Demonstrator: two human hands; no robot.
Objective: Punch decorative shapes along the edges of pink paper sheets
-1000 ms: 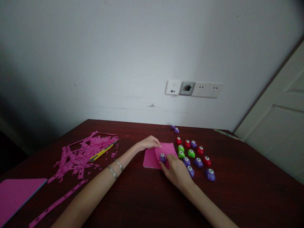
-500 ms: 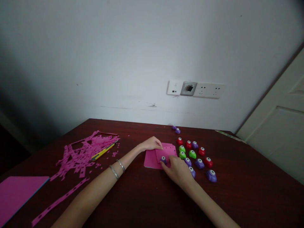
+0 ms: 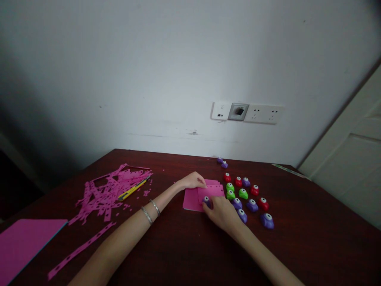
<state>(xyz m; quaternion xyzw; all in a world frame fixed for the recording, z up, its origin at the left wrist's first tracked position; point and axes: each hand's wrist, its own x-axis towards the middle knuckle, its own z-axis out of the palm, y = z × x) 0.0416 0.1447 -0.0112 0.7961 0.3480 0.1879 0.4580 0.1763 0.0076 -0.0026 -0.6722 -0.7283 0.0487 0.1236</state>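
Observation:
Two bracelets circle the wrist of my left hand (image 3: 193, 181), whose fingers are pinched on the top left corner of a small pink sheet of paper (image 3: 213, 191). A row of tiny holes runs along that sheet's far edge. Beneath it lies a stack of pink paper squares (image 3: 190, 201). My right hand (image 3: 222, 213) is closed around a small purple craft punch (image 3: 206, 200) with a white and black button, at the near left corner of the sheet. The punch's mouth is hidden, partly by my fingers.
Several red, green (image 3: 243, 193) and purple punches (image 3: 267, 221) stand right of the paper. Two purple ones (image 3: 224, 164) sit by the wall. At left are pink scraps (image 3: 113, 190), a yellow cutter knife (image 3: 131, 192), a punched strip (image 3: 80, 250) and a large pink sheet (image 3: 26, 246).
The pink sheet has turned slightly and lies flatter, with its punched edge showing more clearly. Both hands keep their grips. The view has shifted a little to the left.

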